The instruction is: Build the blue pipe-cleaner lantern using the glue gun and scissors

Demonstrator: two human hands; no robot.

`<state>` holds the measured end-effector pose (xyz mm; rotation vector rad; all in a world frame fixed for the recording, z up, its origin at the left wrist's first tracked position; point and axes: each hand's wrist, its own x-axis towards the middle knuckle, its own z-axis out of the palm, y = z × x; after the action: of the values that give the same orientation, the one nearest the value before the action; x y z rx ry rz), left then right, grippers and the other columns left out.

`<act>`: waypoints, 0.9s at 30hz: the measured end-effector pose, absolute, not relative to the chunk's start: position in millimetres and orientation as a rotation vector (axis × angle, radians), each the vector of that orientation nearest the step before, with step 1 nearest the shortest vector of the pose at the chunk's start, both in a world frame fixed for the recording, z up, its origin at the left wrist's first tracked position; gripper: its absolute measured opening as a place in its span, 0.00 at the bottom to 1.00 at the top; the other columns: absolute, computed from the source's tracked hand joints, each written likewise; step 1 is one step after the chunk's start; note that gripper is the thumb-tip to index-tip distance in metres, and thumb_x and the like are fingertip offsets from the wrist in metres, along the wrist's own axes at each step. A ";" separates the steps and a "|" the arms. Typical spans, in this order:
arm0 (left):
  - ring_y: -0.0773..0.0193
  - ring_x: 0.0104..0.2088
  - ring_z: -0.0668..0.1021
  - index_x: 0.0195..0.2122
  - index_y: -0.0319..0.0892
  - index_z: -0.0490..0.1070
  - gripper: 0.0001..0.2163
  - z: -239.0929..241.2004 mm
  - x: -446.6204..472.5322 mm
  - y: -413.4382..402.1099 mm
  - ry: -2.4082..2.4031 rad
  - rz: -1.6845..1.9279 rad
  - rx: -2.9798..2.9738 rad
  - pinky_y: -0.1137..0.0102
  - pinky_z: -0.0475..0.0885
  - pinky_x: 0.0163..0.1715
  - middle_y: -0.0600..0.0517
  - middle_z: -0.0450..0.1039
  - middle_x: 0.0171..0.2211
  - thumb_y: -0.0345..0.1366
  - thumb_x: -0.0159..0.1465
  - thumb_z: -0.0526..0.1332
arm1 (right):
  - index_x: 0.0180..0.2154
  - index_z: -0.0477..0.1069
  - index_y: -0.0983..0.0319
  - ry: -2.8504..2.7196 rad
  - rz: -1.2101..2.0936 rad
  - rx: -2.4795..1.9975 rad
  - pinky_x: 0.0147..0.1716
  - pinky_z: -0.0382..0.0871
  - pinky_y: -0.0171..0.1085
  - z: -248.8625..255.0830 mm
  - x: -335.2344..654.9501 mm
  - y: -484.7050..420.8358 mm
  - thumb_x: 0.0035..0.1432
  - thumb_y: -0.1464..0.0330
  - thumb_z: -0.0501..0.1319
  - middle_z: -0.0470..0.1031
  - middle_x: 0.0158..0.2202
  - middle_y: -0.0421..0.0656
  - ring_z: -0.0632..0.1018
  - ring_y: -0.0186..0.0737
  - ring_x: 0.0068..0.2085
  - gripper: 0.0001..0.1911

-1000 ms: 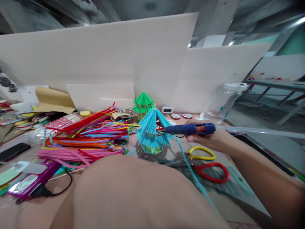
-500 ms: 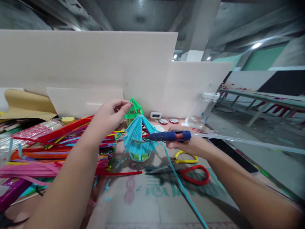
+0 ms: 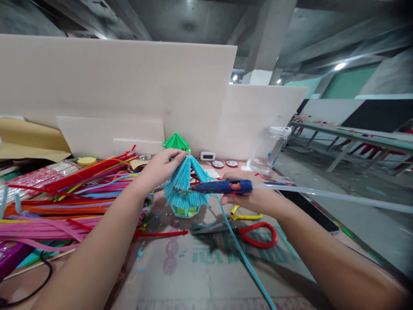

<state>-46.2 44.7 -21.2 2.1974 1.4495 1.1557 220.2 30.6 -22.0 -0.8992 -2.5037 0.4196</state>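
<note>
A small model pavilion point(image 3: 185, 200) covered in light-blue pipe cleaners stands upright on the cardboard, with a two-tiered roof and a gap at the upper tier's right front. My left hand point(image 3: 166, 168) pinches the roof near its peak, thumb and fingers closed. In my right hand point(image 3: 240, 191) is a dark-blue hot glue gun point(image 3: 222, 187), a long clear glue stick point(image 3: 309, 193) trailing from its back. Its nozzle points left at the roof gap; whether it touches is unclear. A long light-blue pipe cleaner point(image 3: 243, 254) hangs from beside my right fingers toward the front edge.
Scissors point(image 3: 258, 234) with red and yellow handles lie just in front. Bundles of coloured pipe cleaners point(image 3: 58, 224) cover the left side. Behind stand a green model pavilion point(image 3: 176, 141), a small digital clock point(image 3: 207, 156) and a clear bottle point(image 3: 272, 148), before a white board point(image 3: 112, 82).
My left hand has come down from above the green pavilion onto the blue roof's peak. The glue gun stays at the roof gap, and the view has shifted slightly.
</note>
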 end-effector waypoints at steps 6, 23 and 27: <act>0.54 0.46 0.76 0.46 0.41 0.74 0.22 -19.5 -46.1 40.8 1.432 1.153 2.191 0.65 0.70 0.45 0.48 0.77 0.45 0.53 0.64 0.52 | 0.30 0.67 0.62 -2.496 0.415 -0.897 0.27 0.56 0.33 -23.3 224.1 32.2 0.52 0.51 0.63 0.69 0.27 0.40 0.68 0.35 0.29 0.20; 0.57 0.39 0.77 0.43 0.42 0.73 0.22 -22.3 -49.9 44.9 1.371 1.076 2.194 0.68 0.70 0.37 0.50 0.76 0.38 0.54 0.63 0.51 | 0.30 0.68 0.62 -2.485 0.341 -0.969 0.27 0.54 0.33 -21.6 219.2 30.3 0.51 0.52 0.65 0.67 0.26 0.39 0.66 0.35 0.28 0.20; 0.57 0.39 0.77 0.43 0.41 0.73 0.22 -21.7 -50.0 45.2 1.365 1.077 2.199 0.68 0.70 0.38 0.49 0.76 0.38 0.54 0.63 0.51 | 0.28 0.66 0.62 -2.485 0.326 -0.956 0.27 0.53 0.33 -20.8 218.5 30.3 0.50 0.53 0.66 0.66 0.26 0.38 0.65 0.34 0.28 0.20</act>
<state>-50.0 45.2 -21.7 2.1990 1.3652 1.0774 218.5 30.3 -20.8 -0.9557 -2.4846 0.3256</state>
